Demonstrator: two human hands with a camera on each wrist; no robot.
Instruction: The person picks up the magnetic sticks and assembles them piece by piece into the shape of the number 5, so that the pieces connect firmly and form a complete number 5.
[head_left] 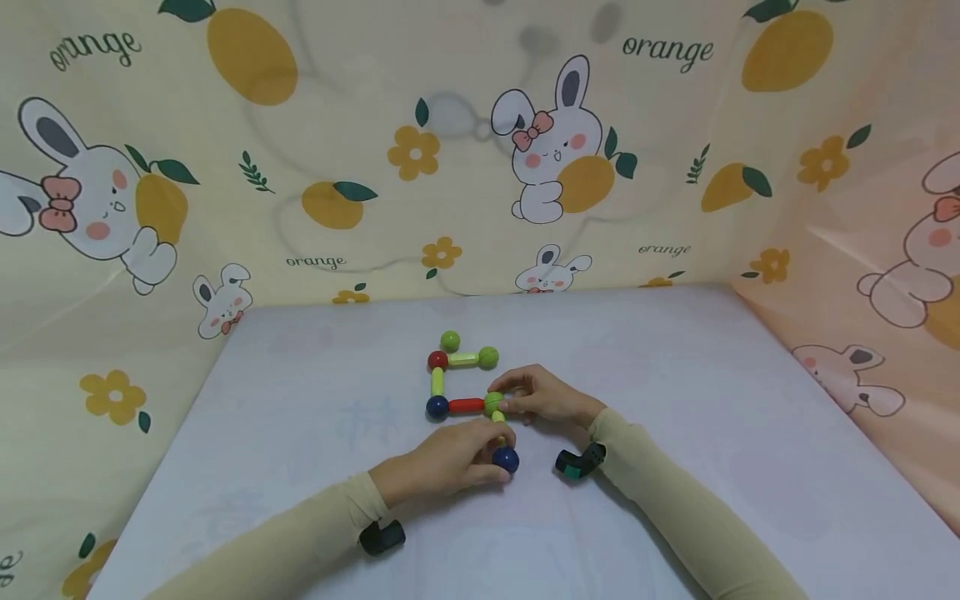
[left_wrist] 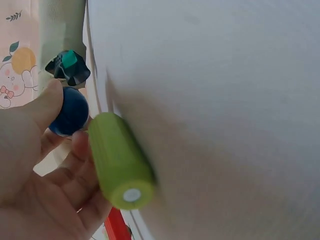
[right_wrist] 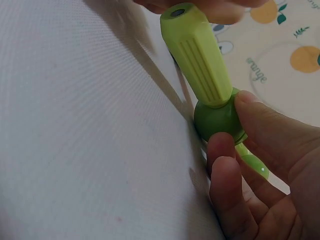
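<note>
My left hand point(head_left: 450, 458) holds a blue ball point(head_left: 506, 460) near the front, thumb on one side; the left wrist view shows the blue ball point(left_wrist: 71, 112) between thumb and fingers. My right hand point(head_left: 547, 394) pinches a green ball point(head_left: 493, 404) between thumb and fingers. From that green ball point(right_wrist: 217, 120) a yellow-green rod point(right_wrist: 197, 57) reaches toward my left hand, its bare end showing in the right wrist view. A red rod point(head_left: 467, 406) joins the pinched ball to another blue ball point(head_left: 437, 407) on the left.
Behind, a yellow-green rod point(head_left: 437, 382) leads to a red ball point(head_left: 438, 360), and another rod point(head_left: 462, 359) runs to a green ball point(head_left: 488, 357). One more green ball point(head_left: 450, 341) sits at the back. Printed cloth point(head_left: 465, 225) rises behind the white table point(head_left: 300, 467).
</note>
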